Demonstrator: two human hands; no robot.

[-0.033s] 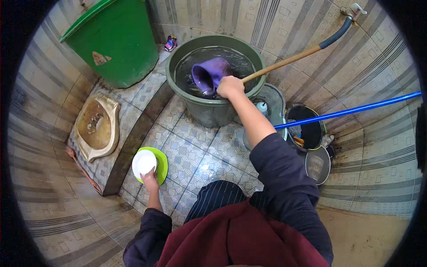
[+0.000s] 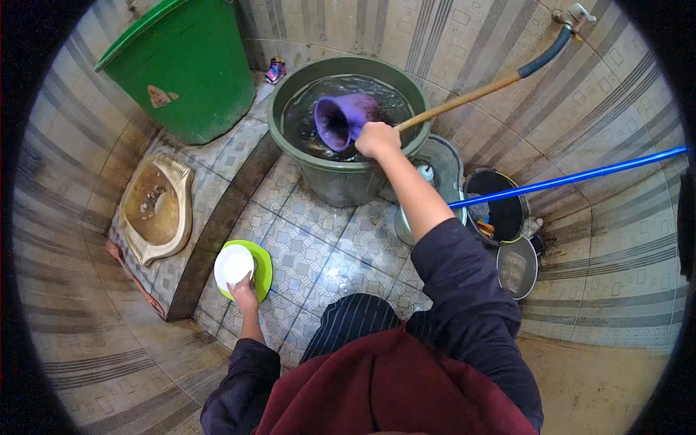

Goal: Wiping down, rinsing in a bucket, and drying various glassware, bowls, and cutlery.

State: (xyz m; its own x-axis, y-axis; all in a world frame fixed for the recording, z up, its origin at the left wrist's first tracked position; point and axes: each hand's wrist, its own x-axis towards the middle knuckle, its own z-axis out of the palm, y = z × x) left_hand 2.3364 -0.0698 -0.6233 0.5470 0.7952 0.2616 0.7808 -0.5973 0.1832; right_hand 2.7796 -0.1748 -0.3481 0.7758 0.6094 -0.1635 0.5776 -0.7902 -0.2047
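My right hand (image 2: 378,139) is closed on the handle of a purple water dipper (image 2: 362,112), my arm stretched forward. The dipper lies tipped on its side inside a large grey-green bucket (image 2: 341,167) of water, its mouth facing left toward me. Its lower rim is at the water's surface; how much water it holds I cannot tell. Low at the left, my left hand (image 2: 244,291) grips the near edge of a white bowl (image 2: 234,265), thumb on the inside. Behind and partly under the bowl is a lime-green plate (image 2: 262,270).
A wooden-coloured hose (image 2: 464,102) runs from the wall tap (image 2: 578,14) to the bucket. A blue pole (image 2: 573,181) crosses smaller buckets (image 2: 500,203) at the right. On the left are a raised ledge with a squat toilet (image 2: 186,206) and a big green tub (image 2: 181,80).
The purple dipper and my right hand have shifted very slightly to the right, and the water's ripples differ. My left hand keeps its grip on the bowl.
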